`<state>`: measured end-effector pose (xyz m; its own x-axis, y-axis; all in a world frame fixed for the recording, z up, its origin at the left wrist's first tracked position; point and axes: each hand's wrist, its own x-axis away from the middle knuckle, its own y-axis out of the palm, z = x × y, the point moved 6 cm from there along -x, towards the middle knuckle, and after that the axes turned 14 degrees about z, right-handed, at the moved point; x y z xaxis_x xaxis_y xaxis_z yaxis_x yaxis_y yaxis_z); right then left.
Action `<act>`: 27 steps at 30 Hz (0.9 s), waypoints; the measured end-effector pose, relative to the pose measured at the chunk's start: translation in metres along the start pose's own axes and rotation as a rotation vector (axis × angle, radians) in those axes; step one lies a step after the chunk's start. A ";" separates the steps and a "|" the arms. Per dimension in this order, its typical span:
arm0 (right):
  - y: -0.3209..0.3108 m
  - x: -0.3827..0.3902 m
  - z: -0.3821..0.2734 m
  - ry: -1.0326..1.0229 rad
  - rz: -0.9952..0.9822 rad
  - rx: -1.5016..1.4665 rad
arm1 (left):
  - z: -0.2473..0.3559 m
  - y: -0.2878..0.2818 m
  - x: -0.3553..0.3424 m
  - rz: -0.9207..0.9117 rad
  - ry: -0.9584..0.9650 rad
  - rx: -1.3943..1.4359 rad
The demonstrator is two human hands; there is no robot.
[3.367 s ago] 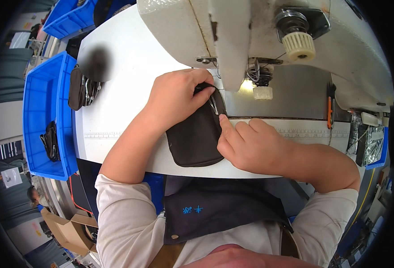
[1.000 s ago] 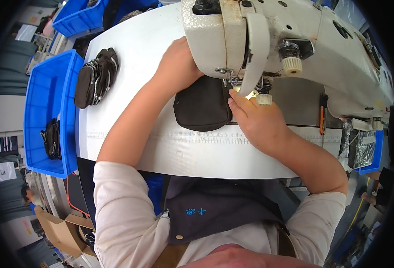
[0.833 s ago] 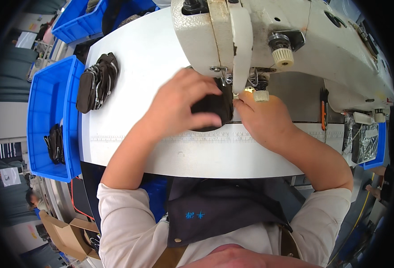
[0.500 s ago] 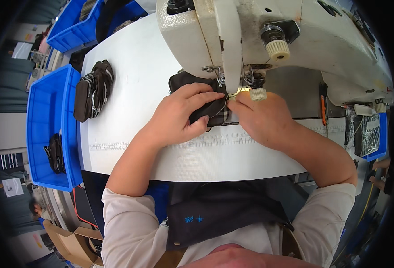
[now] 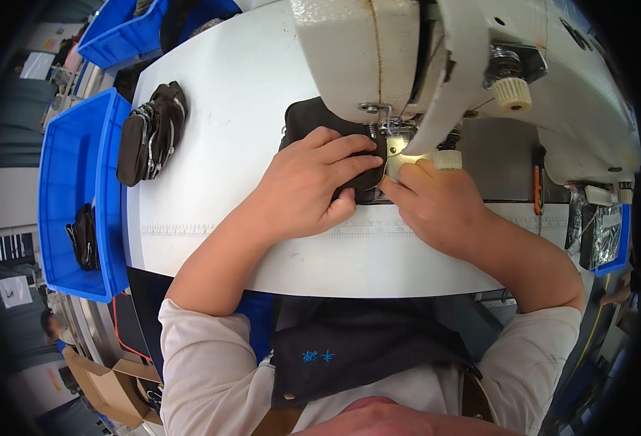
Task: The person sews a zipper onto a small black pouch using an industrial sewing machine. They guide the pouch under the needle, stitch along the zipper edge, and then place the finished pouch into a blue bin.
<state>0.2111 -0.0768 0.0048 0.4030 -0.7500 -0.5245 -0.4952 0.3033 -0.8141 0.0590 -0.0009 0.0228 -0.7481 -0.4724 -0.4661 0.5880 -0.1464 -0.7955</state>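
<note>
A small dark brown zipped pouch (image 5: pixel 308 116) lies on the white table (image 5: pixel 226 109) under the head of a cream sewing machine (image 5: pixel 436 51). My left hand (image 5: pixel 307 185) lies flat over the pouch, fingers spread, pressing it down near the needle. My right hand (image 5: pixel 431 200) pinches the pouch's right edge beside the lit needle area (image 5: pixel 400 145). Most of the pouch is hidden by my left hand.
A stack of similar dark pouches (image 5: pixel 149 131) sits at the table's left edge. A blue bin (image 5: pixel 59 189) to the left holds another pouch (image 5: pixel 82 236). More blue bins (image 5: pixel 128 33) stand at the back left. An orange-handled tool (image 5: pixel 537 182) lies to the right.
The pouch went from the table front to under the machine head. My left hand moved from behind the machine onto the pouch top. My right hand stays at the needle side.
</note>
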 end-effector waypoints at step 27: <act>0.003 0.002 0.004 -0.030 0.026 0.123 | -0.016 0.002 -0.003 0.016 -0.068 0.041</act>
<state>0.2132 -0.0746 0.0001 0.4148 -0.7238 -0.5514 -0.4085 0.3934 -0.8236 0.0573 0.0135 0.0164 -0.7169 -0.5328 -0.4496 0.6127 -0.1737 -0.7710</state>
